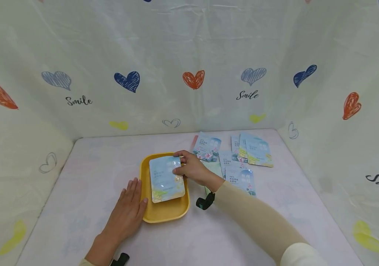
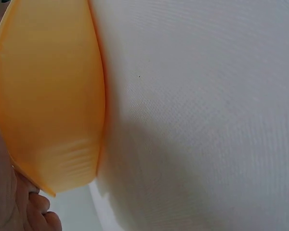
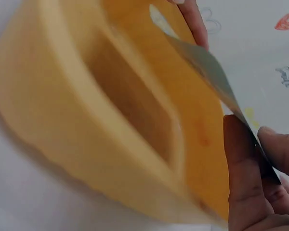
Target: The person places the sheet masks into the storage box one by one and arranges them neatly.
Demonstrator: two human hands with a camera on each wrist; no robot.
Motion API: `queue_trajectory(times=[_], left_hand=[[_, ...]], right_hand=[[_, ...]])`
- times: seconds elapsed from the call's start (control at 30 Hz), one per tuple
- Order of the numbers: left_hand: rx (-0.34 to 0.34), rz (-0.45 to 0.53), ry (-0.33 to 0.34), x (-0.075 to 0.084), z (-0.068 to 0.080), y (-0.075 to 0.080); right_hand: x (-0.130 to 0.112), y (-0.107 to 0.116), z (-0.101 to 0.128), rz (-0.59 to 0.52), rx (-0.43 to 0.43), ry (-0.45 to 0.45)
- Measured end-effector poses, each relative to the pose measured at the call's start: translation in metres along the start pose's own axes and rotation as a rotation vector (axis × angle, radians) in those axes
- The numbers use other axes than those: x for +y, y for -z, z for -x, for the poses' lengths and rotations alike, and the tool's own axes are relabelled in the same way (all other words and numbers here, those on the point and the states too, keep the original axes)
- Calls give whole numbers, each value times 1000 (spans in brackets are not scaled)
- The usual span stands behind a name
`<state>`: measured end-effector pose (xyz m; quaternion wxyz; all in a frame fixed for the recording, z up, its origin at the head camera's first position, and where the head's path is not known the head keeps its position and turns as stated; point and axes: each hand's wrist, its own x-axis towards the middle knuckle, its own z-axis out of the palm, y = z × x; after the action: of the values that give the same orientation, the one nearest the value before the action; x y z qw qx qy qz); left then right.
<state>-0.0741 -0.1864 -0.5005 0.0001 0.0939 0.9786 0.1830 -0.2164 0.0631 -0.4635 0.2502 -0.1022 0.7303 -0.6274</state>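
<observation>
A light blue sachet with a yellow-green floral lower edge is pinched at its right side by my right hand. In the right wrist view the sachet shows edge-on between thumb and fingers, tilted above the tray floor. Beneath it is a yellow rectangular tray with raised walls. My left hand lies flat with straight fingers against the tray's left side, and the left wrist view shows the tray's outer wall close to that hand.
Several similar sachets lie on the table at the right: one pair behind, an overlapping group at the far right, and others nearer my right forearm. A white cloth printed with hearts rises behind the pale table.
</observation>
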Motion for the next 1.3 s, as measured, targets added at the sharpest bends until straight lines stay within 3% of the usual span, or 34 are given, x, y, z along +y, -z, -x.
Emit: queue_trajectory(times=[0.47, 0.7, 1.03, 1.3], left_hand=[[-8, 2, -5, -3, -2, -3], [-15, -14, 7, -3, -2, -4], [-12, -6, 12, -2, -3, -4], [-13, 13, 12, -2, -2, -4]], right_hand=[[1, -39, -15, 253, 111, -50], [0, -48, -15, 363, 91, -42], [1, -46, -12, 412, 50, -12], [1, -47, -9, 538, 32, 4]])
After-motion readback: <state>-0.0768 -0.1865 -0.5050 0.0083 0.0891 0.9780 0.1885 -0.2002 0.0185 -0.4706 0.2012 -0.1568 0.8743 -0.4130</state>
